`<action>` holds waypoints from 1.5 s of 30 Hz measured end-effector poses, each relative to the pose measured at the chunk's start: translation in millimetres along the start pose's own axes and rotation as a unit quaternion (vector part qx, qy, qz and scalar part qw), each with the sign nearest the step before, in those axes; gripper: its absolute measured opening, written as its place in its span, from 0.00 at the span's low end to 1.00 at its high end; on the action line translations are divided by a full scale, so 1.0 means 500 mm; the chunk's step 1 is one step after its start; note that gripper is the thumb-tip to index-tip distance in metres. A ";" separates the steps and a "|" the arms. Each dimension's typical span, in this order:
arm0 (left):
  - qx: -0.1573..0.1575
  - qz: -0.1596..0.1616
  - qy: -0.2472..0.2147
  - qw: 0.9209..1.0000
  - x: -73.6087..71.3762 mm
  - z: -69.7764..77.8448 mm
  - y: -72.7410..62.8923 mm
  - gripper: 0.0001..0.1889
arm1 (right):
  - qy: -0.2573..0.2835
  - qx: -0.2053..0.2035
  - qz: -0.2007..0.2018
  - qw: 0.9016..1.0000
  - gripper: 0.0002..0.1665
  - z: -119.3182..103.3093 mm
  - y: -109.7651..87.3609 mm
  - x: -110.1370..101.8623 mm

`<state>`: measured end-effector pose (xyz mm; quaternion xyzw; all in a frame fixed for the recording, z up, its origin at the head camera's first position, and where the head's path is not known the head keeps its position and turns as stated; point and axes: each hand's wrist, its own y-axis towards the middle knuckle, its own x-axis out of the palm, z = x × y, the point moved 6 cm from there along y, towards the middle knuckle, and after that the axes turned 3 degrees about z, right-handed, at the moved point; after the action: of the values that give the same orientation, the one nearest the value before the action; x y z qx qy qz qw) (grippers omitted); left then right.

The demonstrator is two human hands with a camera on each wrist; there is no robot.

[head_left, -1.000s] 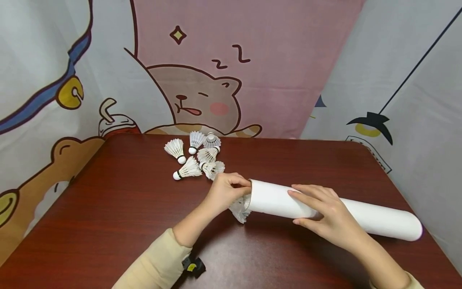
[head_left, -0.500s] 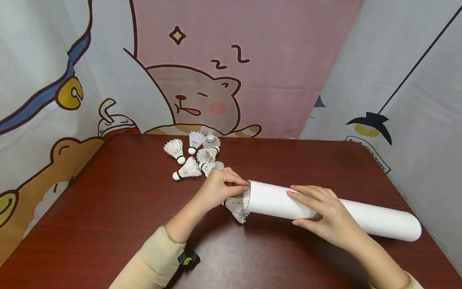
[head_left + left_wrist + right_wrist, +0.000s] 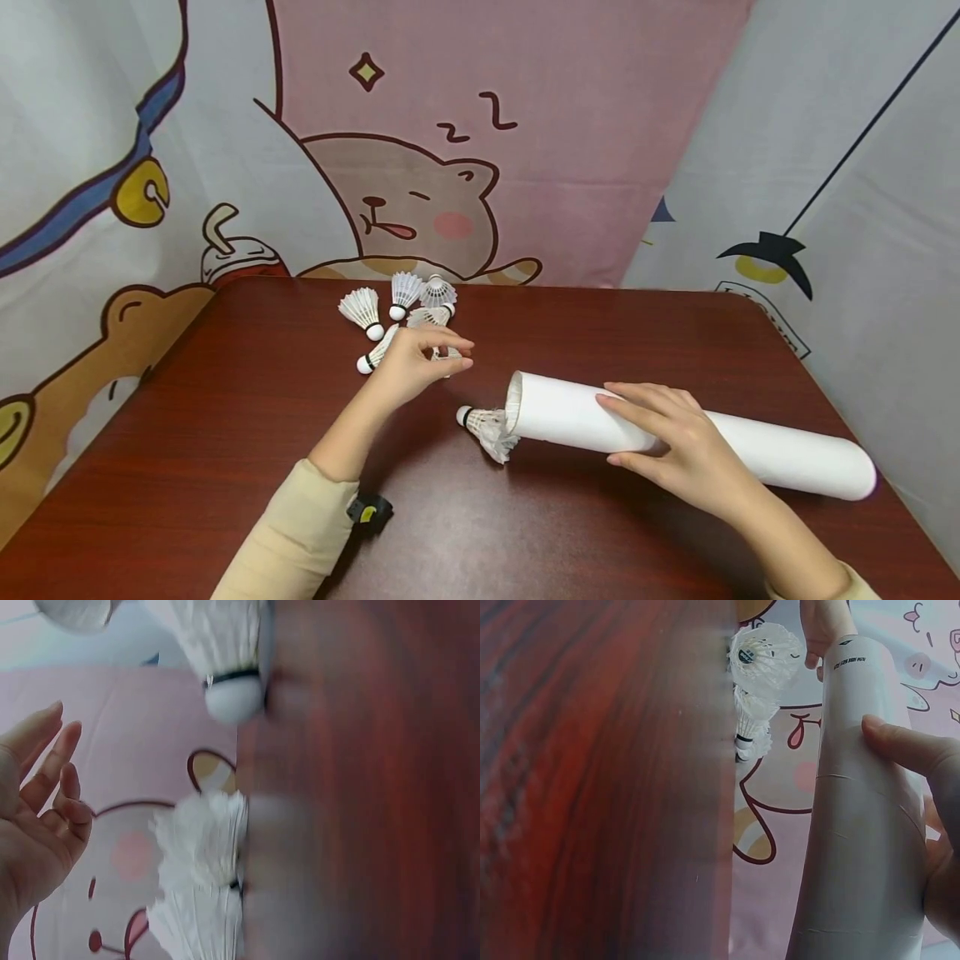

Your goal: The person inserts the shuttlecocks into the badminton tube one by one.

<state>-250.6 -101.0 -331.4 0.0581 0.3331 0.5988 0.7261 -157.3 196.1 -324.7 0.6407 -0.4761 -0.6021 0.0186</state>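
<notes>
A white shuttlecock tube (image 3: 570, 410) lies slantwise across the right half of the head view, its mouth facing left. My right hand (image 3: 686, 437) grips it around the middle, thumb on the near side and fingers over the top. One shuttlecock (image 3: 489, 431) lies on the table by the mouth, cork to the left, its feathers meeting the rim in view. My left hand (image 3: 416, 358) hovers left of the mouth with thumb and fingertips apart and nothing between them. It partly hides the pile of shuttlecocks behind it. In the left wrist view its palm (image 3: 41, 832) is bare.
Several shuttlecocks (image 3: 362, 312) lie loose at the back left of the dark red wooden table (image 3: 247, 417). A cartoon-printed cloth (image 3: 585, 150) hangs behind the table's back edge. A small black device (image 3: 370, 510) sits at my left sleeve.
My left hand has drawn back from the tube's mouth, up and to the left, its thumb and fingers parting. The shuttlecock by the mouth is now uncovered. My right hand and the tube stay put.
</notes>
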 end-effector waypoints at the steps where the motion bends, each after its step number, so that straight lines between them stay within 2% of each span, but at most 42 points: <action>1: -0.006 0.004 0.004 1.000 -0.009 -0.006 0.001 0.09 | 0.000 0.001 0.000 1.000 0.36 0.000 0.000 0.000; 10: -0.006 0.029 0.048 0.998 -0.075 -0.056 0.001 0.12 | -0.002 -0.015 0.016 1.000 0.35 -0.006 0.003 -0.003; 18: -0.020 0.038 0.064 0.997 -0.113 -0.102 -0.005 0.14 | -0.004 -0.006 0.009 1.000 0.36 -0.003 0.001 -0.003; 27: -0.026 0.033 0.081 0.996 -0.133 -0.133 -0.013 0.16 | -0.005 0.000 0.004 1.000 0.36 0.001 -0.001 -0.003; 32: -0.045 0.028 0.085 0.995 -0.142 -0.152 -0.018 0.17 | -0.004 0.001 0.002 1.000 0.36 0.001 -0.001 -0.004; 37: -0.053 0.013 0.100 0.993 -0.142 -0.163 -0.021 0.19 | -0.002 0.002 0.002 1.000 0.36 0.002 -0.002 -0.005; 45: -0.047 -0.005 0.092 0.995 -0.141 -0.176 -0.024 0.17 | 0.000 -0.004 0.003 1.000 0.36 0.000 -0.001 -0.003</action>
<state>-293.5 -196.1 -375.9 -0.0333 0.3699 0.6130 0.6973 -156.7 197.2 -323.7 0.6390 -0.4755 -0.6042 0.0227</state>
